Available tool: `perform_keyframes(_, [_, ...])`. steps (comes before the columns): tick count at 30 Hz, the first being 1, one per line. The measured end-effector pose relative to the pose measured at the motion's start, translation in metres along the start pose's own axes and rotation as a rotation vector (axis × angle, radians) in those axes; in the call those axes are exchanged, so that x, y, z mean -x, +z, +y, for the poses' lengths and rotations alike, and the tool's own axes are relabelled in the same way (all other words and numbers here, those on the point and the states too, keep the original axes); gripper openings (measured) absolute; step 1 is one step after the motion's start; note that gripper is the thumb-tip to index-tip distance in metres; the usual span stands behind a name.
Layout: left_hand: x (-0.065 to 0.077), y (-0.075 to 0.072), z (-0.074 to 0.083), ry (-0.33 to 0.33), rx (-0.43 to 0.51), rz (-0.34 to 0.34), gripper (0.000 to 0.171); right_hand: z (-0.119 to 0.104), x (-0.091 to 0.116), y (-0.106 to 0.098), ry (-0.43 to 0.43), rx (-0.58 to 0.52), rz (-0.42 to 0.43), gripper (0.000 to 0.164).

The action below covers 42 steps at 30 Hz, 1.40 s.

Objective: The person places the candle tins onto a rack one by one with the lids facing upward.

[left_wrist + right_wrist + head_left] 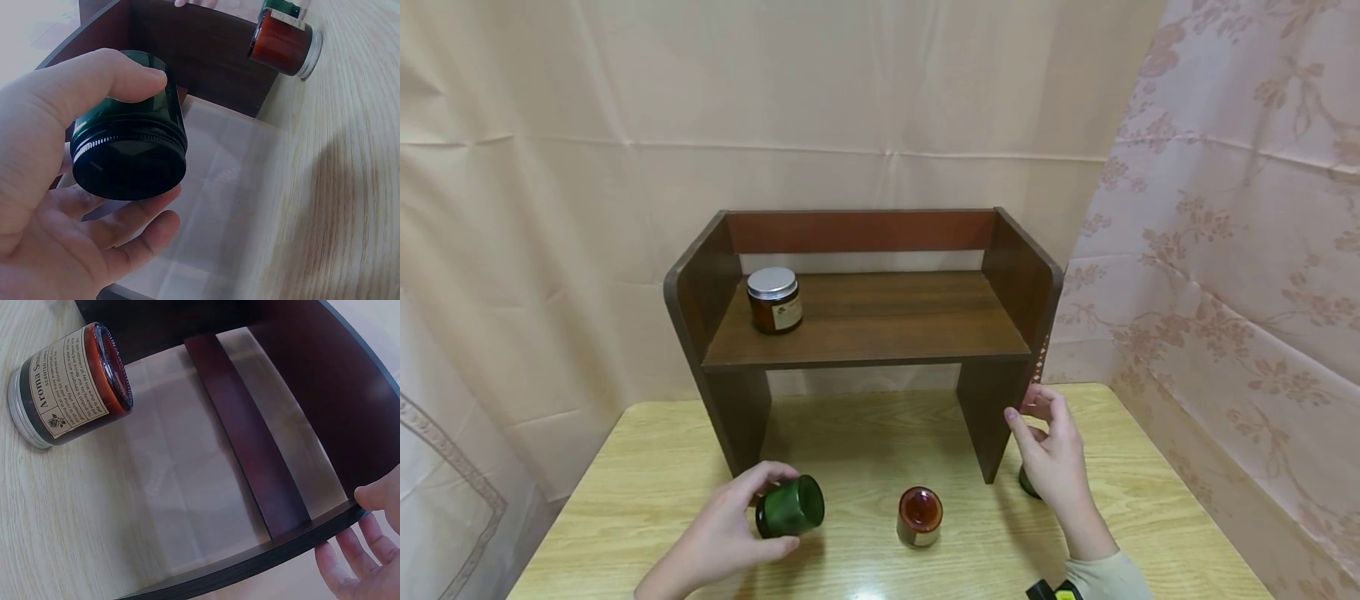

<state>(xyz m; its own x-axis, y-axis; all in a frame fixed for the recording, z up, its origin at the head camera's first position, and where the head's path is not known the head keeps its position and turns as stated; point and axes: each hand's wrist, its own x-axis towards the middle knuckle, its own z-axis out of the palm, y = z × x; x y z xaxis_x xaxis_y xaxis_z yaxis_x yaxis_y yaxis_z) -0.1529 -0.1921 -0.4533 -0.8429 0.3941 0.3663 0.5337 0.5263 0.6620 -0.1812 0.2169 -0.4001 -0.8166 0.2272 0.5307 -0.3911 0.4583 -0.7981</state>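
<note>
A green glass jar [792, 507] with a black lid [130, 167] lies tilted in my left hand [722, 529], just above the table. My thumb and fingers grip its sides, and its base points right in the head view. At the dark brown shelf [865, 312], my right hand [1054, 454] pinches the front edge of the right side panel [275, 550], thumb inside and fingers outside. Between the hands an amber jar [919, 517] stands upside down on its silver lid [26, 415], its label reading "Aroma" and "Scented".
Another amber jar [775, 302] with a silver lid stands upright at the left of the upper board. A dark green jar [1028, 483] is partly hidden behind my right hand. The wooden table [617, 492] carries everything, with curtains [880, 100] behind and beside it.
</note>
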Motion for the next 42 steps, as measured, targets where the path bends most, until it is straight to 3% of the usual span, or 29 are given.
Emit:
perform_keyframes(8, [0.003,-0.002,0.000,0.018,-0.014,0.004,0.071,0.003,0.002,0.004,-0.002,-0.018,-0.013,0.037])
perform_keyframes(22, [-0.004,-0.011,0.010,0.128,-0.009,-0.041,0.069,0.003,0.001,0.003,-0.009,-0.022,-0.008,0.037])
perform_keyframes(42, [-0.008,-0.037,0.028,0.121,-0.060,0.001,0.068,0.003,0.001,0.000,0.003,0.012,-0.004,0.036])
